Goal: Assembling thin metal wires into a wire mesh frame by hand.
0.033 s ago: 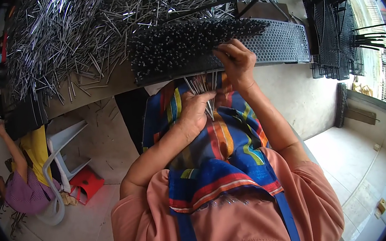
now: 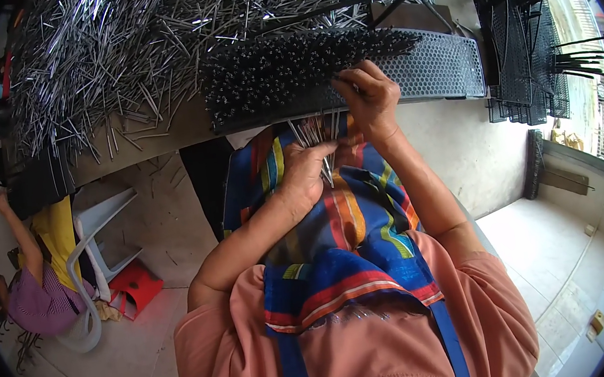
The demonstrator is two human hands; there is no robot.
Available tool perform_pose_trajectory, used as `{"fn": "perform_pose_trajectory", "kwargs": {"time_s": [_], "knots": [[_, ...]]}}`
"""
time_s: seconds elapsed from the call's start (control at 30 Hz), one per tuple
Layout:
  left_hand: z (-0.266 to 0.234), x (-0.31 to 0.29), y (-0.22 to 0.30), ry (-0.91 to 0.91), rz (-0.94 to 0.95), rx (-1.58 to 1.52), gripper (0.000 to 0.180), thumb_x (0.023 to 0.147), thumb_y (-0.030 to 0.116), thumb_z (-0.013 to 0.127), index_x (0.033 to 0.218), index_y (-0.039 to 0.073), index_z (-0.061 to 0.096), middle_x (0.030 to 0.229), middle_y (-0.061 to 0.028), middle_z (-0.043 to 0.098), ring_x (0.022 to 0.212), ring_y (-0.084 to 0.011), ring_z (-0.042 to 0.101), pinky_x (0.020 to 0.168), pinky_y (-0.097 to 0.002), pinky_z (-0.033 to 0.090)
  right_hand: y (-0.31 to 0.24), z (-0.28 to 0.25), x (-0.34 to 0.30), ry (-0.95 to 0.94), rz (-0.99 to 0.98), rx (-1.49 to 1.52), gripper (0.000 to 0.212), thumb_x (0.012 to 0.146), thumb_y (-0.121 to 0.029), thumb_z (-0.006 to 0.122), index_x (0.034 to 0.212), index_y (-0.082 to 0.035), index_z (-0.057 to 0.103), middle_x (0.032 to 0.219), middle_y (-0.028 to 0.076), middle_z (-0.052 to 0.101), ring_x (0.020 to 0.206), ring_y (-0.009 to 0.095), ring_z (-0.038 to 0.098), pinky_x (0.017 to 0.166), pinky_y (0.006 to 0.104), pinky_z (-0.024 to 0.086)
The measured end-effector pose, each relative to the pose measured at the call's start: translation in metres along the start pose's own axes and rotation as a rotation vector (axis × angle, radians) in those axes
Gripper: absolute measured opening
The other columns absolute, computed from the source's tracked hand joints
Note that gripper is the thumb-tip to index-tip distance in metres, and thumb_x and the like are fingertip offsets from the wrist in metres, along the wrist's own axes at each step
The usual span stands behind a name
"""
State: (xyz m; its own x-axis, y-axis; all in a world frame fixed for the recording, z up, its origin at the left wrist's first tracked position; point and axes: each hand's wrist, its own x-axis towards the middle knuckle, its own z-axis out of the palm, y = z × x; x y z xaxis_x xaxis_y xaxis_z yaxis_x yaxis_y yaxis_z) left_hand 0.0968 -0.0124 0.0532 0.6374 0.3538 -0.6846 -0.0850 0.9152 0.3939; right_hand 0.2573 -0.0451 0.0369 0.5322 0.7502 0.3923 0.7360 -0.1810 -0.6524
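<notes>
My left hand [image 2: 304, 173] is closed round a loose bundle of thin metal rods [image 2: 330, 172] above my striped apron [image 2: 349, 216]. Their ends fan out past the fingers toward the table. My right hand [image 2: 373, 96] is pinched at the front part of a long metal tray [image 2: 444, 70] with a honeycomb of holes. What its fingertips hold, if anything, is too small to make out. Dark upright rods [image 2: 268, 74] stand packed in the left and middle holes of this tray. Its right-hand holes show bare, close beside my right hand.
A big heap of loose metal rods [image 2: 118, 53] covers the table behind and left of the tray. Black mesh racks with long handles [image 2: 522, 40] hang at right. At far left a person [image 2: 37, 290] sits by a white chair [image 2: 105, 246] and a red bag [image 2: 137, 287].
</notes>
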Motion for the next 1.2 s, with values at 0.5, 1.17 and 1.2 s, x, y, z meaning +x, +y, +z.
{"fn": "perform_pose_trajectory", "kwargs": {"time_s": [0.5,1.17,1.2], "knots": [[-0.009,0.014,-0.007,-0.034,-0.07,-0.024,0.021,0.086,-0.002,0.062,0.107,0.0,0.064,0.095,-0.0154,0.071,0.081,-0.0232,0.069,0.073,-0.033,0.057,-0.001,-0.005,0.021,-0.089,-0.029,-0.097,0.019,0.081,-0.006,0.07,0.1,-0.009,0.073,0.076,0.01,0.064,0.065,0.026,0.064,0.057,0.0325,0.048],[-0.016,0.017,-0.009,-0.087,-0.093,-0.05,0.024,0.086,-0.002,0.062,0.109,0.002,0.063,0.096,-0.016,0.071,0.081,-0.0234,0.07,0.07,-0.0333,0.057,0.005,-0.009,0.005,-0.1,-0.046,-0.032,0.021,0.082,-0.002,0.067,0.102,-0.005,0.07,0.079,0.011,0.062,0.065,0.026,0.062,0.058,0.0318,0.048],[-0.016,0.018,-0.009,-0.088,-0.094,-0.05,0.024,0.086,-0.002,0.062,0.109,0.002,0.063,0.096,-0.016,0.071,0.081,-0.0234,0.07,0.07,-0.0333,0.057,0.003,-0.01,0.008,-0.194,-0.082,-0.174,0.021,0.082,-0.002,0.067,0.103,-0.005,0.07,0.08,0.011,0.062,0.066,0.027,0.062,0.057,0.0318,0.049]]}}
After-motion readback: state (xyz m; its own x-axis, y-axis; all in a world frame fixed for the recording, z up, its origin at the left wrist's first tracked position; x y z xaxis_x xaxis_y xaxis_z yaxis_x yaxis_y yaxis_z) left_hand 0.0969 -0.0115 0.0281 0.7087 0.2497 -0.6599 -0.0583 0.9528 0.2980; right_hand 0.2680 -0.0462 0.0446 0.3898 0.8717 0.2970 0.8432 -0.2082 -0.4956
